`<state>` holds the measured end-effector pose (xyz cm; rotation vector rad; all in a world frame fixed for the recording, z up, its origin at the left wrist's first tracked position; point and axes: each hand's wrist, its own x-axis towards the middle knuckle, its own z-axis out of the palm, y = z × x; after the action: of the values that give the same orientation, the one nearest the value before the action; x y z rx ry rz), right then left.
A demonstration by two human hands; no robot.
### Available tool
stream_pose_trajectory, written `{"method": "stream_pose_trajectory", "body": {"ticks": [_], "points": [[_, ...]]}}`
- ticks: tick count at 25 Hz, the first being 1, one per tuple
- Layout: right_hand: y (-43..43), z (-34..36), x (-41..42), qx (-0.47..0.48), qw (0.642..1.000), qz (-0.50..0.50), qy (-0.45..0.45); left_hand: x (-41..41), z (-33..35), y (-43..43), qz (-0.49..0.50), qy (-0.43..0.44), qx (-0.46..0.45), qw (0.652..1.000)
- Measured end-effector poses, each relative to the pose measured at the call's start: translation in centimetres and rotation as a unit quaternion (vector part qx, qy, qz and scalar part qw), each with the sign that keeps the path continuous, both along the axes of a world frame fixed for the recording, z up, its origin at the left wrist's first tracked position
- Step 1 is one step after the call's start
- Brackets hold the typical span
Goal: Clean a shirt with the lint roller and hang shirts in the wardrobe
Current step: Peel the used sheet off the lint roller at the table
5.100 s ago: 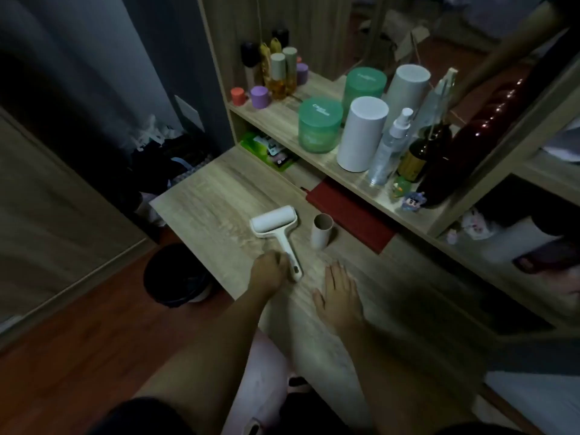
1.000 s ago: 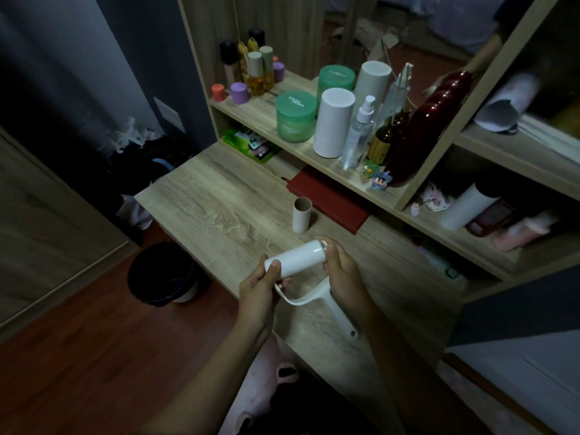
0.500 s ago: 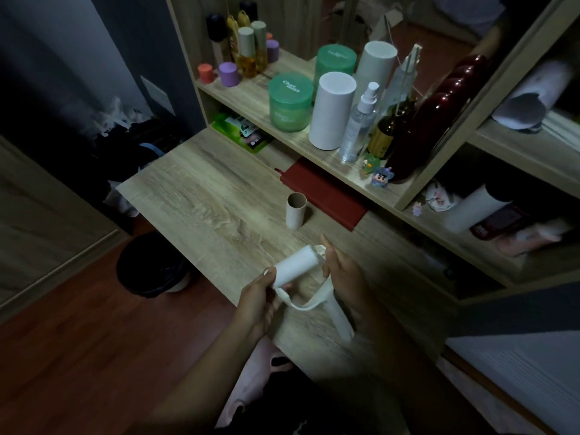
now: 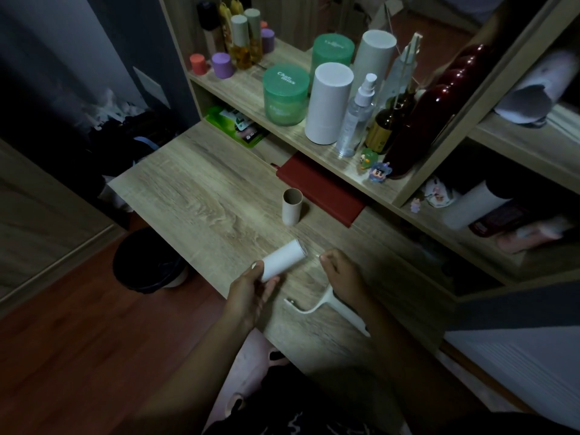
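L hand (image 4: pixel 251 293) grips white roll (image 4: pixel 284 259) by its near end, held over desk (image 4: pixel 201 196). R hand (image 4: pixel 343 277) curled round lint roller handle (image 4: pixel 339 312), frame bare, apart from roll. Cardboard tube (image 4: pixel 292 206) upright further back, beside red book (image 4: pixel 323 193).

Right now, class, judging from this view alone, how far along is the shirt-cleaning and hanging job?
Barely begun. Done: the white paper roll is off the white plastic roller handle. In hand: the left hand holds the roll and the right hand the handle, above the wooden desk. Left: reassembling the roller, cleaning, hanging; no shirt is in view.
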<state>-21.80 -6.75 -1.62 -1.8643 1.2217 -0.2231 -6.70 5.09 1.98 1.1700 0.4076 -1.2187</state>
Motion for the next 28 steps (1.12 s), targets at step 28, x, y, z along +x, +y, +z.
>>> {"method": "stream_pose_trajectory", "body": {"ticks": [28], "points": [[-1.3,3.3,4.2,0.007,0.996,-0.017,-0.088,0.8,-0.6,1.7,0.056,-0.115,0.031,0.991]]}}
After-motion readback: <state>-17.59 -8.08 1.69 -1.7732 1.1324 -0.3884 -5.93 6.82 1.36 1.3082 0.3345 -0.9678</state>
